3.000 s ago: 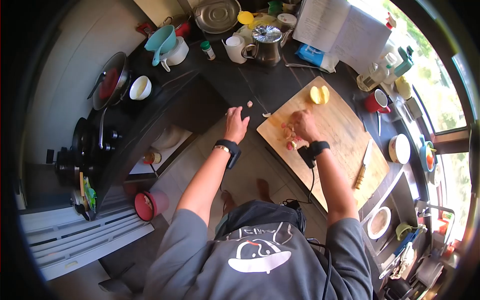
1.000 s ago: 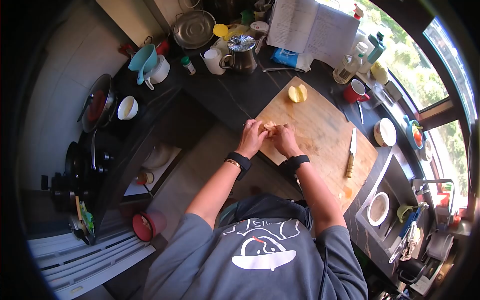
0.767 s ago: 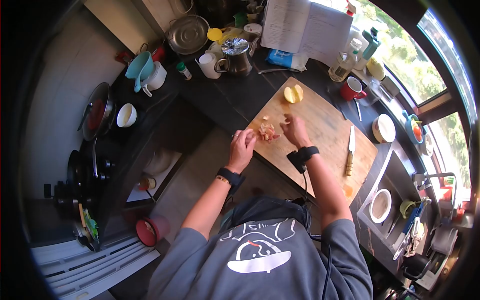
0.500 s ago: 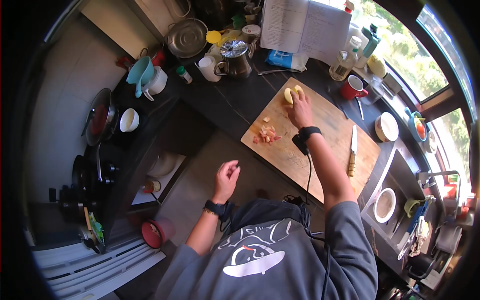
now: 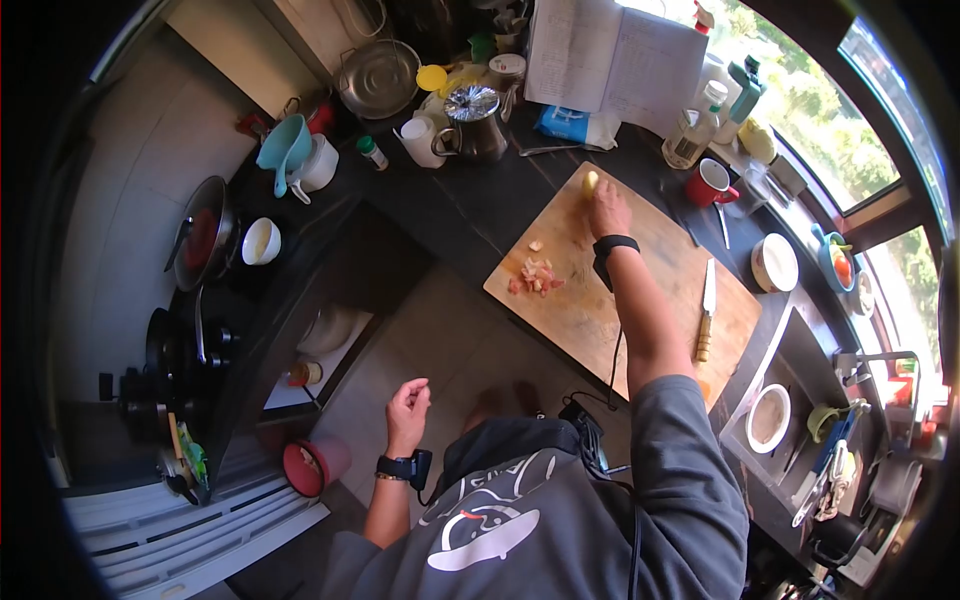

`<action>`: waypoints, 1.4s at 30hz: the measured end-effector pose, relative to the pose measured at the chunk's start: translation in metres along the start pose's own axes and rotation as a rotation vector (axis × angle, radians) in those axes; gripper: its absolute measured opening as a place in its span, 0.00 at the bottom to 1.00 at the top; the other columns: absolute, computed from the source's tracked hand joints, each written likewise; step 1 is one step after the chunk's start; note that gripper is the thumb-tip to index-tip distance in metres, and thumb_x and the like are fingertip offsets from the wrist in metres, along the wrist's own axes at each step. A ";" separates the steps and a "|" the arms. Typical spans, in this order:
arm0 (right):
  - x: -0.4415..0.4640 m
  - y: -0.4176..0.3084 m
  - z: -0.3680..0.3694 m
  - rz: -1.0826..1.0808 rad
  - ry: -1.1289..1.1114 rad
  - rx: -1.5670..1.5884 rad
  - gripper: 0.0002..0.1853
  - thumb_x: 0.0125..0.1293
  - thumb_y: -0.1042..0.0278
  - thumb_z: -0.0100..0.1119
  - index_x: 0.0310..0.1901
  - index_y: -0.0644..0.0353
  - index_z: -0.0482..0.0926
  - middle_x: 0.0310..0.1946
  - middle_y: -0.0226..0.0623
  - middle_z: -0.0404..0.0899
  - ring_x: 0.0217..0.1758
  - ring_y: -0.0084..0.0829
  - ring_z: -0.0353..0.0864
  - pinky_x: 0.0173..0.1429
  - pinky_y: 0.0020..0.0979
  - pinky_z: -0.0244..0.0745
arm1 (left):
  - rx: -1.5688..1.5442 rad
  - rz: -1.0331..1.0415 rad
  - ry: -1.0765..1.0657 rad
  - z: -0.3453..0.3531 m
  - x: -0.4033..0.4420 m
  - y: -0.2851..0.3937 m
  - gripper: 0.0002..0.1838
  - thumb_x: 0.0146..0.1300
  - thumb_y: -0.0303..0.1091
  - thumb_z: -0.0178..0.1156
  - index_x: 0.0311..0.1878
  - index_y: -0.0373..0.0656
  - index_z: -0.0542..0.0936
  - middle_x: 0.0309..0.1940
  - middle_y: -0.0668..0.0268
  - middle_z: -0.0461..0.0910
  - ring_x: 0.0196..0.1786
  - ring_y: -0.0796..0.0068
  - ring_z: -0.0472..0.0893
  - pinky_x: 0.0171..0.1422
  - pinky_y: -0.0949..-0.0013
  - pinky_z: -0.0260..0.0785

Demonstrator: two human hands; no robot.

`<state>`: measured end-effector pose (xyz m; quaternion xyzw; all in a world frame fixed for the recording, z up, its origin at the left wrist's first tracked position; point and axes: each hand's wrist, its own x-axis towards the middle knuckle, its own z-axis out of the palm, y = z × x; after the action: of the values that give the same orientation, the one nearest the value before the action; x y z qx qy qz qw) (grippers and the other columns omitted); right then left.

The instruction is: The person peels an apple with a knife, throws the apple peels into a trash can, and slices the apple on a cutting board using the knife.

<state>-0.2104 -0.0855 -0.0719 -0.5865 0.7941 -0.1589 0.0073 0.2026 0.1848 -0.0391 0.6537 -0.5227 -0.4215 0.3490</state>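
My right hand (image 5: pixel 609 209) is over the far corner of the wooden cutting board (image 5: pixel 640 290), its fingers closed around a pale yellow peeled piece (image 5: pixel 590 181), perhaps potato. Most of what lies under the fingers is hidden. Small chopped pinkish bits (image 5: pixel 537 278) are heaped near the board's left edge, with one paler bit just above them. A knife (image 5: pixel 708 310) with a light-coloured handle lies on the right part of the board. Low in front of my body, away from the counter, my left hand (image 5: pixel 407 412) hangs with loosely bent fingers and nothing visible in it.
Behind the board stand a foil-topped metal jug (image 5: pixel 475 130), an open notebook (image 5: pixel 615 60) and a glass bottle (image 5: pixel 690 135). A red mug (image 5: pixel 709 181) and a white bowl (image 5: pixel 774 263) are to the right, near the sink. A cable hangs from my right wrist.
My right hand has closed over the yellow pieces; two showed before, one shows now. My left hand has moved left and down, nearer my body.
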 end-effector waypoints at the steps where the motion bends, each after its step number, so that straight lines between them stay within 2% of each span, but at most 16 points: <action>1: 0.001 0.004 -0.001 0.002 0.017 0.022 0.12 0.63 0.71 0.50 0.49 0.58 0.71 0.49 0.44 0.77 0.48 0.47 0.80 0.47 0.44 0.79 | 0.014 0.027 -0.036 0.005 0.003 0.012 0.09 0.66 0.28 0.58 0.47 0.38 0.80 0.34 0.67 0.80 0.32 0.81 0.79 0.37 0.77 0.73; 4: -0.003 0.010 -0.002 0.003 0.079 0.098 0.08 0.62 0.72 0.51 0.43 0.58 0.72 0.41 0.45 0.80 0.45 0.46 0.82 0.46 0.44 0.78 | 0.173 0.253 -0.139 0.020 0.012 0.047 0.08 0.63 0.27 0.59 0.45 0.38 0.80 0.33 0.62 0.79 0.32 0.74 0.80 0.37 0.73 0.72; 8: -0.029 0.014 -0.025 0.085 -0.012 0.203 0.13 0.55 0.70 0.61 0.42 0.60 0.72 0.38 0.50 0.80 0.45 0.52 0.79 0.46 0.47 0.75 | 0.194 0.355 -0.357 0.029 0.018 0.063 0.08 0.62 0.27 0.60 0.44 0.37 0.80 0.33 0.60 0.79 0.35 0.68 0.80 0.40 0.69 0.73; 16: -0.074 0.023 -0.038 0.193 0.035 0.417 0.18 0.56 0.59 0.65 0.41 0.66 0.78 0.37 0.56 0.81 0.43 0.53 0.80 0.46 0.46 0.74 | 0.230 0.359 -0.517 0.010 0.057 0.025 0.10 0.61 0.29 0.61 0.44 0.37 0.79 0.33 0.61 0.79 0.34 0.70 0.81 0.41 0.70 0.73; 18: -0.092 0.024 -0.036 0.243 0.043 0.484 0.21 0.55 0.57 0.66 0.38 0.72 0.80 0.31 0.54 0.82 0.35 0.46 0.83 0.41 0.40 0.75 | 0.239 0.333 -0.527 0.007 0.066 0.006 0.10 0.61 0.29 0.61 0.44 0.36 0.80 0.34 0.61 0.79 0.34 0.72 0.81 0.40 0.72 0.74; 19: -0.101 0.023 -0.031 0.273 0.088 0.483 0.22 0.54 0.55 0.67 0.36 0.72 0.81 0.24 0.47 0.82 0.29 0.35 0.83 0.35 0.36 0.75 | 0.280 0.327 -0.547 0.004 0.071 -0.006 0.10 0.61 0.30 0.61 0.44 0.36 0.80 0.34 0.61 0.80 0.34 0.72 0.82 0.41 0.71 0.74; 20: -0.108 0.021 -0.033 0.277 0.089 0.479 0.22 0.54 0.55 0.67 0.36 0.72 0.81 0.24 0.47 0.82 0.29 0.35 0.83 0.35 0.36 0.75 | 0.323 0.320 -0.561 0.001 0.072 -0.007 0.10 0.61 0.30 0.61 0.44 0.36 0.80 0.35 0.60 0.80 0.34 0.72 0.82 0.41 0.71 0.74; 22: -0.122 0.016 -0.037 0.366 -0.054 0.640 0.21 0.55 0.54 0.67 0.34 0.69 0.81 0.22 0.41 0.80 0.27 0.25 0.80 0.31 0.31 0.73 | 0.321 0.252 -0.593 -0.002 0.071 -0.008 0.10 0.60 0.31 0.61 0.43 0.36 0.79 0.33 0.59 0.80 0.35 0.65 0.80 0.43 0.65 0.73; 23: -0.130 0.008 -0.047 0.376 -0.044 0.692 0.21 0.54 0.57 0.67 0.40 0.70 0.81 0.24 0.45 0.81 0.27 0.33 0.80 0.35 0.34 0.74 | 0.351 0.257 -0.618 -0.004 0.070 -0.010 0.10 0.60 0.31 0.61 0.42 0.36 0.80 0.33 0.58 0.80 0.36 0.63 0.81 0.44 0.64 0.73; 24: -0.137 0.007 -0.048 0.373 -0.044 0.689 0.21 0.54 0.57 0.67 0.40 0.70 0.81 0.24 0.45 0.81 0.27 0.33 0.80 0.35 0.34 0.74 | 0.380 0.261 -0.641 -0.003 0.069 -0.012 0.10 0.60 0.32 0.61 0.42 0.37 0.80 0.34 0.57 0.81 0.37 0.62 0.81 0.45 0.63 0.73; 27: -0.153 0.012 -0.051 0.349 -0.058 1.007 0.14 0.58 0.65 0.66 0.41 0.68 0.81 0.24 0.29 0.79 0.26 0.18 0.74 0.32 0.26 0.71 | 0.421 0.247 -0.647 0.007 0.062 -0.014 0.11 0.60 0.33 0.61 0.42 0.37 0.80 0.35 0.56 0.81 0.40 0.59 0.81 0.47 0.61 0.73; 30: -0.175 0.022 -0.080 0.362 -0.145 1.026 0.14 0.60 0.66 0.66 0.43 0.66 0.80 0.25 0.26 0.78 0.25 0.16 0.73 0.30 0.23 0.69 | 0.410 0.282 -0.656 0.028 0.050 -0.015 0.11 0.60 0.33 0.61 0.44 0.37 0.80 0.35 0.56 0.81 0.38 0.64 0.83 0.45 0.65 0.74; 31: -0.182 0.034 -0.082 0.344 -0.207 0.995 0.15 0.61 0.66 0.64 0.46 0.66 0.79 0.26 0.26 0.77 0.25 0.16 0.72 0.30 0.22 0.69 | 0.380 0.248 -0.669 0.037 0.045 -0.010 0.11 0.60 0.32 0.61 0.42 0.36 0.80 0.35 0.55 0.81 0.40 0.59 0.81 0.47 0.62 0.73; 36: -0.219 0.066 -0.122 0.259 -0.319 1.127 0.15 0.64 0.65 0.61 0.49 0.65 0.75 0.28 0.27 0.76 0.28 0.17 0.72 0.32 0.24 0.72 | 0.345 0.319 -0.628 0.089 0.018 0.010 0.09 0.61 0.31 0.60 0.41 0.36 0.79 0.34 0.56 0.80 0.38 0.59 0.81 0.44 0.62 0.73; 39: -0.240 0.099 -0.125 0.122 -0.499 1.043 0.16 0.66 0.64 0.59 0.50 0.65 0.73 0.29 0.28 0.75 0.28 0.19 0.72 0.35 0.25 0.72 | 0.234 0.406 -0.596 0.118 0.004 0.035 0.10 0.63 0.32 0.60 0.43 0.37 0.80 0.34 0.59 0.80 0.36 0.67 0.82 0.42 0.67 0.74; 42: -0.258 0.108 -0.148 0.182 -0.643 0.975 0.15 0.69 0.62 0.57 0.47 0.66 0.72 0.32 0.32 0.75 0.31 0.22 0.76 0.37 0.26 0.76 | 0.172 0.396 -0.628 0.143 -0.007 0.072 0.11 0.63 0.33 0.62 0.43 0.36 0.80 0.33 0.60 0.80 0.36 0.70 0.82 0.43 0.69 0.74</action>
<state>-0.2597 0.2199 -0.0051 -0.4637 0.6346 -0.3186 0.5298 0.0432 0.1744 -0.0309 0.4062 -0.7537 -0.4803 0.1905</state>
